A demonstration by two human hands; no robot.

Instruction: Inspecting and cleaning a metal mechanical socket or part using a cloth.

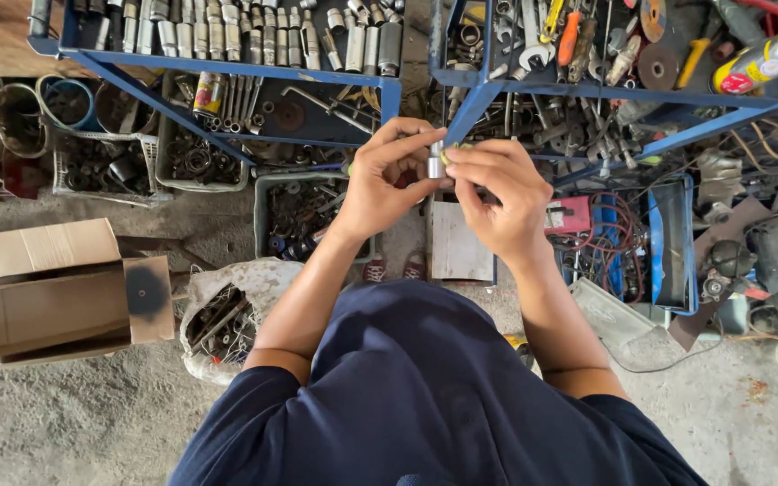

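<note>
Two hands meet at the centre of the frame, just above the middle, and between them we hold a small metal socket, a short steel cylinder standing roughly upright in the air in front of the blue rack. Our left hand has its grip closed on the socket, thumb and fingertips pinching its side from the left. Our right hand is closed on it from the right, fingers curled over its top end, where a small yellow-green bit shows; what that bit is we cannot tell.

We judge the socket to be stiff, dense for its size and smooth, likely oily in this setting, so it may slip from a light pinch. The round wall is the place to take hold, with fingers on opposite sides.

Along the upper left of the frame a row of larger sockets stands on the rack's top shelf. At the upper right, wrenches and screwdrivers lie heaped beside a spray can. A cardboard box sits open at the left edge, on the concrete floor.
</note>
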